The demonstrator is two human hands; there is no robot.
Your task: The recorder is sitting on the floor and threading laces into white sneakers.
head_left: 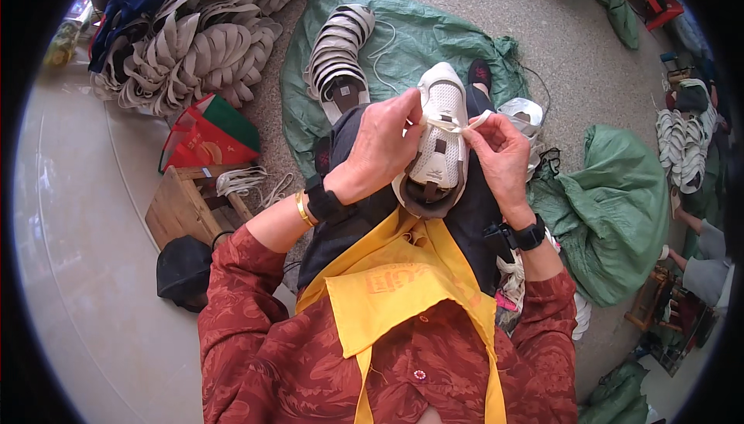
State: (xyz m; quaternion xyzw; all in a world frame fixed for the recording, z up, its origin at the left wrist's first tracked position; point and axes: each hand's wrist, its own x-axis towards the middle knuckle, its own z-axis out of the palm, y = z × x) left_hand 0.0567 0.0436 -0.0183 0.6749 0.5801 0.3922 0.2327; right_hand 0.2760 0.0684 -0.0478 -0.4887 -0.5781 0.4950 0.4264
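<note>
A white shoe is held between the two legs of the person, above the lap, and its toe is pointed away from the body. A white lace is drawn across its upper part. By the left hand, the lace is pinched at the left side of the shoe, with the fingers bent; the exact place of each fingertip cannot be told. By the right hand, the lace is pinched between thumb and forefinger at the right side, and a loose piece is seen above these fingers. The lap is partly covered by a yellow apron. Beyond the legs, a green sheet is spread on the floor, and on it a curved row of nested shoe uppers is laid. On the left, a wooden stool is seen near a red and green bag.
</note>
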